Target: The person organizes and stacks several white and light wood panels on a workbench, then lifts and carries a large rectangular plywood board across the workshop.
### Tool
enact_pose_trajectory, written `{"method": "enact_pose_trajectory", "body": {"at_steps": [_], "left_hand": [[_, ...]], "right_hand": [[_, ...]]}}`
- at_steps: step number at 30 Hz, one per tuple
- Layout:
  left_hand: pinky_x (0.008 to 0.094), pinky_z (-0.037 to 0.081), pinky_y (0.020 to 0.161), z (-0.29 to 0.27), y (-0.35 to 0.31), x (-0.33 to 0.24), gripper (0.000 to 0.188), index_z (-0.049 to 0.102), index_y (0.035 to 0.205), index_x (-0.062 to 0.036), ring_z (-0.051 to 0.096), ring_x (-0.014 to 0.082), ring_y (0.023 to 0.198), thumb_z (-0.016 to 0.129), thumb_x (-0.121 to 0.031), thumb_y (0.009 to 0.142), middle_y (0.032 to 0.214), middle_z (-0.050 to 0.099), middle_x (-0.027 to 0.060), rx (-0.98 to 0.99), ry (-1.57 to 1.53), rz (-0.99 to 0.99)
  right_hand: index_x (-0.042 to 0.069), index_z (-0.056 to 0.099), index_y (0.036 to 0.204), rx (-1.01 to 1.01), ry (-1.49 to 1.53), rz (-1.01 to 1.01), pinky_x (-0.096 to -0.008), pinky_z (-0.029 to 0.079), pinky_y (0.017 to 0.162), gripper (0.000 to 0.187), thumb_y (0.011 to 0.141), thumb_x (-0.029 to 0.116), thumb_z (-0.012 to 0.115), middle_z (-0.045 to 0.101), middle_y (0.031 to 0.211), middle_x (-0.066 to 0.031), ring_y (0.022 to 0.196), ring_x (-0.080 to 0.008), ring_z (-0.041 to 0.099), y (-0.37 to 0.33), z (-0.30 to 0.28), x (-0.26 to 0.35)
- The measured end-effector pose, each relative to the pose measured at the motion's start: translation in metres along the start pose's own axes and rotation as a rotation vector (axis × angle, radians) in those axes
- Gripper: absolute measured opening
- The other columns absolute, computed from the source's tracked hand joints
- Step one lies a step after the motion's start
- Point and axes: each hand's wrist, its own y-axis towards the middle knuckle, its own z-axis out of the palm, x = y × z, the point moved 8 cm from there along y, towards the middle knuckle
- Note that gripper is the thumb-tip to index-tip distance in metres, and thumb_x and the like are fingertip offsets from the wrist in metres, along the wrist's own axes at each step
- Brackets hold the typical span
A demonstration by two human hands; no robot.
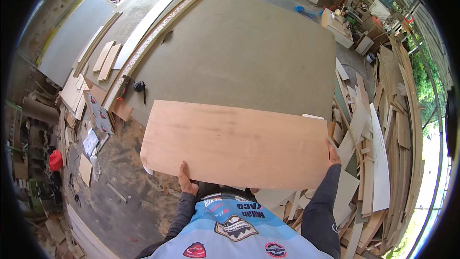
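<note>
A reddish-brown plywood board point(235, 144), long and rectangular, lies level in front of my body. My left hand point(187, 180) grips its near long edge left of the middle, thumb on top and fingers hidden underneath. At the board's right end my right hand point(333, 155) is closed round the short edge, its fingers partly out of sight. The far side of the board overlaps the near edge of a large grey-brown work surface point(239, 48); whether it rests there I cannot tell. A small white strip point(313, 116) shows along the board's far right edge.
On the left of the work surface are a long wooden strip point(158, 43), a white panel point(143, 31), a red-and-black hand tool point(124, 88) and a dark tape measure point(139, 86). Wood offcuts point(369, 148) pile up on the right. Scraps and dust cover the floor point(139, 192) at left.
</note>
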Motion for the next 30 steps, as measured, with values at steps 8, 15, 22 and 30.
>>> {"method": "enact_pose_trajectory", "body": {"at_steps": [8,15,22,30], "left_hand": [[0.0392,0.051,0.096,-0.037,0.031,-0.005,0.032,0.064,0.118,-0.0112,0.062,0.0218,0.107,0.065,-0.032,0.093,0.114,0.066,0.0030,0.041,-0.185,0.144],[0.0408,0.048,0.101,-0.101,0.016,-0.053,0.036,0.063,0.122,-0.0057,0.061,0.0243,0.112,0.065,-0.027,0.093,0.123,0.066,0.0070,0.142,-0.474,0.194],[0.0449,0.046,0.104,-0.195,-0.024,-0.146,0.041,0.062,0.125,-0.0059,0.059,0.0282,0.118,0.065,-0.030,0.093,0.125,0.065,0.0092,0.092,-0.666,0.328],[0.0448,0.047,0.102,-0.397,-0.049,-0.279,0.047,0.059,0.127,-0.0059,0.058,0.0276,0.117,0.066,-0.037,0.092,0.126,0.062,0.0095,-0.183,-0.706,0.639]], "right_hand": [[-0.006,0.063,0.124,-0.278,-0.460,-0.289,-0.0320,0.048,0.092,0.060,0.092,0.044,0.070,0.067,0.119,-0.0095,0.107,-0.0190,0.061,0.011,0.014,-0.018],[-0.008,0.070,0.107,-0.322,-0.649,-0.660,-0.0351,0.051,0.083,0.063,0.087,0.052,0.071,0.073,0.102,-0.0127,0.094,-0.0198,0.066,-0.063,0.124,0.021],[-0.005,0.072,0.096,-0.132,-0.823,-0.675,-0.0343,0.051,0.070,0.070,0.084,0.065,0.068,0.071,0.083,-0.0091,0.078,-0.0137,0.063,-0.066,0.284,0.024],[-0.005,0.073,0.096,0.166,-0.857,-0.729,-0.0342,0.052,0.069,0.071,0.082,0.065,0.069,0.073,0.083,-0.0112,0.076,-0.0163,0.066,-0.130,0.582,-0.043]]}}
